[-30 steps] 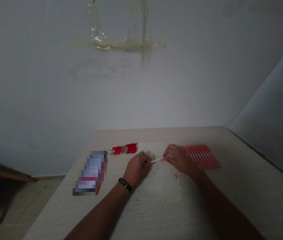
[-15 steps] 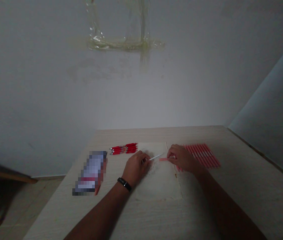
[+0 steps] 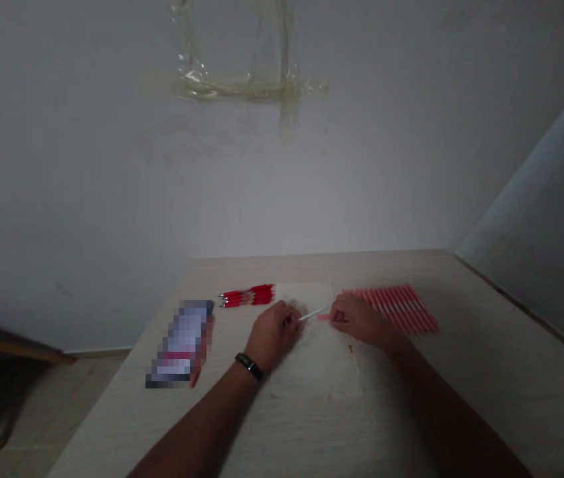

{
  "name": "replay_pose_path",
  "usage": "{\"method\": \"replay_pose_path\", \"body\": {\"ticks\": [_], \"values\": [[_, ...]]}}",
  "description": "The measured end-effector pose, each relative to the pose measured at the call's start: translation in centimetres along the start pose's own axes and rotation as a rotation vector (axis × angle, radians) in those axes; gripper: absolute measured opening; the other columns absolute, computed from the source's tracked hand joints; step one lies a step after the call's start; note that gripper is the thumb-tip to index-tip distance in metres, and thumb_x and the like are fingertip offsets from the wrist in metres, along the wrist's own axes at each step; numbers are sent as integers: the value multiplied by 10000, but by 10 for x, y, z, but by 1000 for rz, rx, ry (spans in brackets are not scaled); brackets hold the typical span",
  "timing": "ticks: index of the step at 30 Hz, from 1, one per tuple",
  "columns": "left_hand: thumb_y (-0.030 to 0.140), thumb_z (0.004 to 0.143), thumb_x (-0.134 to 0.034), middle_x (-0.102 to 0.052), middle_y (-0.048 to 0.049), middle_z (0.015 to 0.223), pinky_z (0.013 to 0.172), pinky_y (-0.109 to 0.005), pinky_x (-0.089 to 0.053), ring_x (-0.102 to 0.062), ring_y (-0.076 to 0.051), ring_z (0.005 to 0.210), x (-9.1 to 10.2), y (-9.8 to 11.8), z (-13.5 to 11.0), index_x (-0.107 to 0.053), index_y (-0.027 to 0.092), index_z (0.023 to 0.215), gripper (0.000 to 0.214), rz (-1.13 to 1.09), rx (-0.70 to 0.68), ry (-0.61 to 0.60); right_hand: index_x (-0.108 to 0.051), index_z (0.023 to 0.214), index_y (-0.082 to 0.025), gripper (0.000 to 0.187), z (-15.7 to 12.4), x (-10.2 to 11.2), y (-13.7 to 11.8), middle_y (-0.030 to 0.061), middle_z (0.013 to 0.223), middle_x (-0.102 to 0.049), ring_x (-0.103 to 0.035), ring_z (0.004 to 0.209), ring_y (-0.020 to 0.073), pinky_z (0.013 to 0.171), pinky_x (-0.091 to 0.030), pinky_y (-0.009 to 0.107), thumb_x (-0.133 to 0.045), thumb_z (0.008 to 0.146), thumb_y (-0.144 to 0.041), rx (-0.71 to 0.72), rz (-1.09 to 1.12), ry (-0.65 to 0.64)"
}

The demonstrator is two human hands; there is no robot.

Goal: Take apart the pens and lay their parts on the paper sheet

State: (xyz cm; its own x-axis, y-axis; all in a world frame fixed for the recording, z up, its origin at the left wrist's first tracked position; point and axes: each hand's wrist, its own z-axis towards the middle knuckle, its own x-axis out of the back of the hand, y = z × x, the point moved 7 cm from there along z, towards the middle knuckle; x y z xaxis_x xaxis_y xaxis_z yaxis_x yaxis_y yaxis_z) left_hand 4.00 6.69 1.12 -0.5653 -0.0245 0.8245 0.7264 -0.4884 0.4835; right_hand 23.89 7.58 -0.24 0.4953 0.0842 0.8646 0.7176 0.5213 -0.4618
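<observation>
Snugly — refill (image 3: 313, 313) between left hand (image 3: 272, 332) fingers (image 3: 289, 319)

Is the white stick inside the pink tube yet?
Out: the white stick shows bare between left hand and right hand, its end just meeting the pink tube.

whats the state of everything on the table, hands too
left hand: closed on the white refill
white refill: held off the mat, tilted, tip toward the pink barrel
right hand: pinching the pink barrel
pink barrel: held; whether the refill is in it, cannot tell
red pens: lying bunched, untouched
row of pink barrels: lying side by side, next to the right hand
mat: flat on the table
</observation>
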Motion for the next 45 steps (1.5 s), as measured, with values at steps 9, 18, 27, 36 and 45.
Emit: {"method": "replay_pose_path", "body": {"ticks": [9,18,27,36,45], "values": [[215,878,-603,-607,-25,821,653,-246,-376,-553,-148,746,0,1,0,-698,206,862,96,-23,21,-27,-639,813,-182,64,2,12,-5,29,815,-623,-561,803,180,759,-405,289,-646,873,-159,18,-13,67],[223,894,-579,-625,-50,853,677,-252,-403,-571,-171,803,-3,8,-1,-732,207,893,154,-48,-38,-81,-654,920,-200,30,5,21,-32,50,919,-641,-567,922,209,840,-406,337,-640,910,-224,120,8,152],[205,874,-600,-637,-52,896,696,-244,-416,-586,-171,826,-6,12,-1,-736,219,923,145,-50,-66,-131,-655,918,-192,72,1,10,-31,41,920,-662,-582,915,200,835,-415,312,-677,850,-179,79,53,-20],[235,897,-576,-625,-46,863,683,-243,-401,-576,-163,797,-5,11,-1,-724,214,905,150,-12,-64,-132,-665,774,-185,91,-8,3,-2,-1,783,-621,-571,737,146,672,-378,245,-682,747,-100,-15,41,-135],[224,889,-596,-635,-43,866,688,-246,-408,-583,-165,803,-1,9,-1,-724,218,889,128,-35,-39,-97,-657,797,-169,56,-2,9,0,21,774,-638,-568,764,167,690,-375,259,-631,815,-123,-77,-41,-30]]}}
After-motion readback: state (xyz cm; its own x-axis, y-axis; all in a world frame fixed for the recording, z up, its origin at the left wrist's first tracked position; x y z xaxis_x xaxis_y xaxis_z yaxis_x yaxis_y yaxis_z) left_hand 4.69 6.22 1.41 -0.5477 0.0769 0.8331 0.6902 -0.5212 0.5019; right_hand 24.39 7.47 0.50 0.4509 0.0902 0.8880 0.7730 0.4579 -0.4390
